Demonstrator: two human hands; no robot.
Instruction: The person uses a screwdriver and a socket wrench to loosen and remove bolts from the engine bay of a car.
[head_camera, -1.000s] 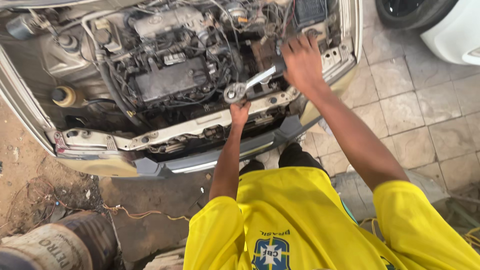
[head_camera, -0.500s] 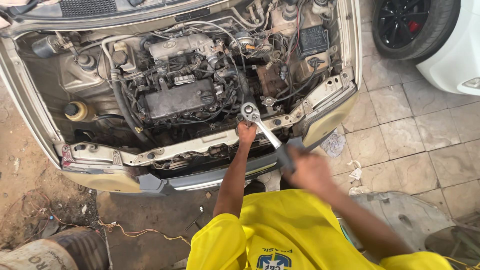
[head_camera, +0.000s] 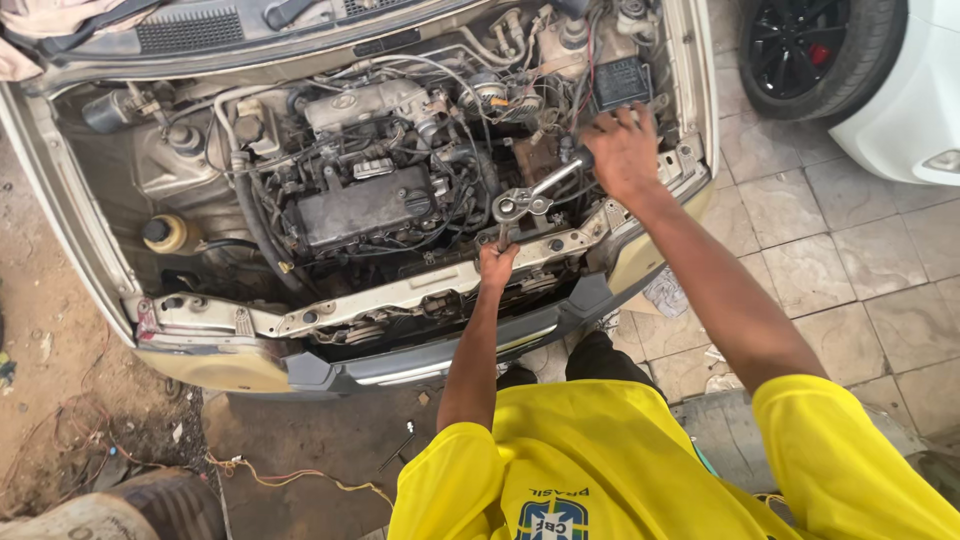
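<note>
A silver ratchet wrench (head_camera: 528, 196) lies over the front crossmember (head_camera: 400, 292) of an open car engine bay. Its round head sits just above my left hand (head_camera: 497, 266). That hand is closed around the short shaft below the head, at the crossmember. My right hand (head_camera: 625, 150) is closed on the ratchet's dark handle end, up and to the right, near a black fuse box (head_camera: 622, 82). The engine block (head_camera: 365, 205), with its hoses and wires, lies left of the tool.
A yellow-capped reservoir (head_camera: 165, 234) sits at the bay's left side. A white car with a black wheel (head_camera: 800, 50) stands at the upper right on a tiled floor (head_camera: 800, 230). Dirt ground with loose orange wire (head_camera: 290, 475) and an old tyre (head_camera: 130, 510) lies at lower left.
My right hand swung the ratchet handle from low by the bumper back up to the right over the engine bay. My left hand stayed under the ratchet head.
</note>
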